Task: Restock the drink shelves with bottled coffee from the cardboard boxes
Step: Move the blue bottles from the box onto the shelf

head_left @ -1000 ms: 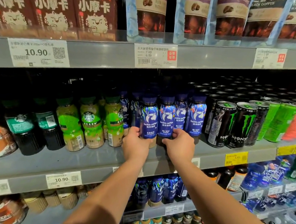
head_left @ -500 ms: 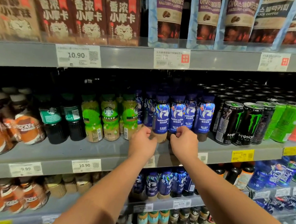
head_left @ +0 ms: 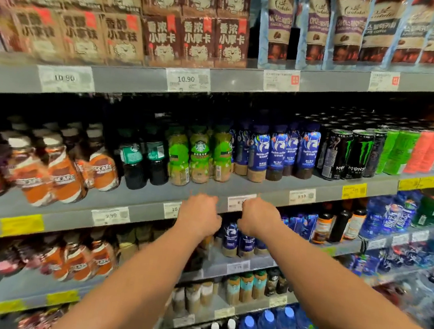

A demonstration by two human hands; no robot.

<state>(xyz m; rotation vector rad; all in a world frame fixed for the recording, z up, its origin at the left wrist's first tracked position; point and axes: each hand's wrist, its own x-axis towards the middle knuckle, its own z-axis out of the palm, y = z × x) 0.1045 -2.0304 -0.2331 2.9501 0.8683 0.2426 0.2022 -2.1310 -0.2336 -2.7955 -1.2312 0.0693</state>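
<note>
Left grip: the left grip point(head_left: 200, 213) has its fingers curled under into a loose fist with nothing visible in them. It hangs just in front of the middle shelf point(head_left: 139, 201), apart from every bottle.
Right grip: the right grip point(head_left: 257, 216) is clenched the same way and looks empty. It sits just beside the left one, with a price tag point(head_left: 236, 201) on the shelf lip between them.
Task's thing: the blue Luckin coffee bottles point(head_left: 278, 154) stand upright above and behind both grips, labels outward. They are packed tight at the shelf front, probably so the row reads full to a shopper.
Step in hand: this row looks faced and let go. My guess is that more stock comes next.
Neighbours: green Starbucks bottles point(head_left: 200, 157) touch the row on one side, with black Monster cans point(head_left: 358, 155) just beside it on the other. Orange Nescafé bottles point(head_left: 62, 172) stand further along.
Shelf below: more Luckin bottles point(head_left: 237, 241) show between the forearms, partly hidden.
Shelf above: brown mocha cartons point(head_left: 197, 39) and Cantata coffee pouches point(head_left: 347, 30).
Cardboard boxes: none in view.
Caution: the picture is motion-blurred, so the finger detail is uncertain.
</note>
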